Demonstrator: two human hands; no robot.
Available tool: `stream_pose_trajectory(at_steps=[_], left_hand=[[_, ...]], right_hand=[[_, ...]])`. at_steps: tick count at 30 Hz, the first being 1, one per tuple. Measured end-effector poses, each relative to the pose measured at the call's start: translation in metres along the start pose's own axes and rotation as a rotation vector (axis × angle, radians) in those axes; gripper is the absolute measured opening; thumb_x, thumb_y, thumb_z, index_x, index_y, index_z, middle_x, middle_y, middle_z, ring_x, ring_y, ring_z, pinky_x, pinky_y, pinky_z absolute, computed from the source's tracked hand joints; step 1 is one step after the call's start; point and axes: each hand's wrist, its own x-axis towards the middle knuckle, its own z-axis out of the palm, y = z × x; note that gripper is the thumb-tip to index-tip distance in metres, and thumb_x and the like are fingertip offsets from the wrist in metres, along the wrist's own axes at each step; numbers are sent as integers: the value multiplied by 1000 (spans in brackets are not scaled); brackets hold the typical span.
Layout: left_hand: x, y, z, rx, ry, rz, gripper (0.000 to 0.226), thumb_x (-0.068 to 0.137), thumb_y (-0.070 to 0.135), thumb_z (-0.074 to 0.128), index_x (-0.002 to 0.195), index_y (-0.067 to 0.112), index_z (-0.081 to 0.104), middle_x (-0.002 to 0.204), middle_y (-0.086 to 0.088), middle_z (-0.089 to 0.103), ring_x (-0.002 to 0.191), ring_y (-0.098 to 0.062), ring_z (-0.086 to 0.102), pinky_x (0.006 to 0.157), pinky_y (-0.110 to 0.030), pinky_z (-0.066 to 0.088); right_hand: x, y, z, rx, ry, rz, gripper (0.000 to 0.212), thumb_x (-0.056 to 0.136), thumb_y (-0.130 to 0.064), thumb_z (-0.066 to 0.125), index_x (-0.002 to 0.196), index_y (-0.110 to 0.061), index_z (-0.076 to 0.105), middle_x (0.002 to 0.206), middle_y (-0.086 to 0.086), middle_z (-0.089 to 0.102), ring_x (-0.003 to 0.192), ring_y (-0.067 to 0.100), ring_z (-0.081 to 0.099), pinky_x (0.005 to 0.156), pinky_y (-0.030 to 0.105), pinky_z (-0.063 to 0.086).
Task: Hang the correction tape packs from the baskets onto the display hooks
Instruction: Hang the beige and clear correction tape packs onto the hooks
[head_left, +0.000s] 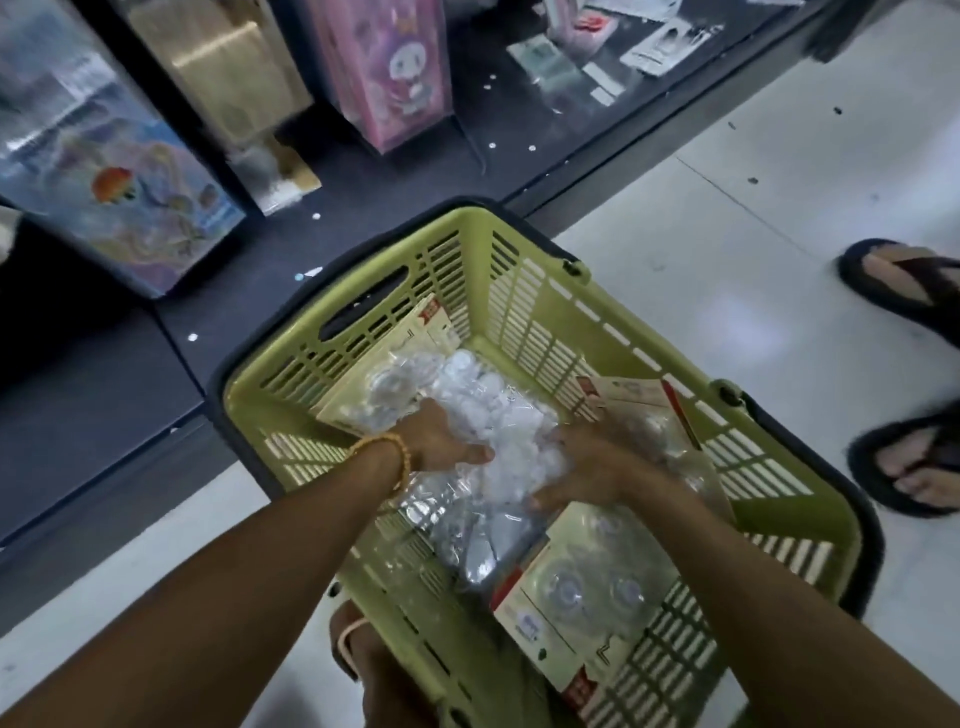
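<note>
A green plastic basket (524, 291) stands on the floor and holds several correction tape packs (483, 400) in clear blisters on cream and red cards. Both my hands are down inside it. My left hand (441, 441), a bead bracelet on its wrist, lies on the left of the pile with its fingers curled over the packs. On the right of the pile, my right hand (587, 467) grips the same bunch. One more pack (582, 603) lies face up near the basket's close corner. No display hooks are in view.
A dark low shelf (130, 389) runs along the left and top with a pink box (395, 67), a gold box (228, 67) and a blue box (104, 171). Another person's feet in black sandals (904, 374) stand at right. My own foot (358, 644) is by the basket.
</note>
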Motion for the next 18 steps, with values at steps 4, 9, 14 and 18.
stream_pose_trajectory(at_steps=[4,9,14,18], left_hand=[[11,-4,1,-97,80,-12,124,60,53,90,153,-2,28,158,-19,38,141,-35,42,115,-43,41],[13,-2,1,-100,47,-15,100,76,43,84,149,-6,35,155,-19,42,138,-34,47,105,-34,43],[10,-4,2,-96,-72,10,98,83,46,77,155,2,26,160,-17,34,142,-34,41,112,-42,38],[-2,-4,-6,-80,-96,68,92,79,58,75,147,6,43,148,-19,50,132,-33,51,112,-46,42]], right_hand=[[9,4,2,23,-25,3,91,62,-54,91,137,-23,50,137,0,56,123,22,54,94,32,47],[6,7,4,101,2,-28,83,64,-45,93,130,-19,51,119,-6,55,111,17,54,89,31,48],[5,13,6,244,-126,-28,66,61,-40,95,117,-20,66,105,-12,71,102,14,69,82,27,58],[-5,12,1,364,-125,-28,43,67,-31,93,104,-23,72,99,-9,75,87,5,69,68,17,54]])
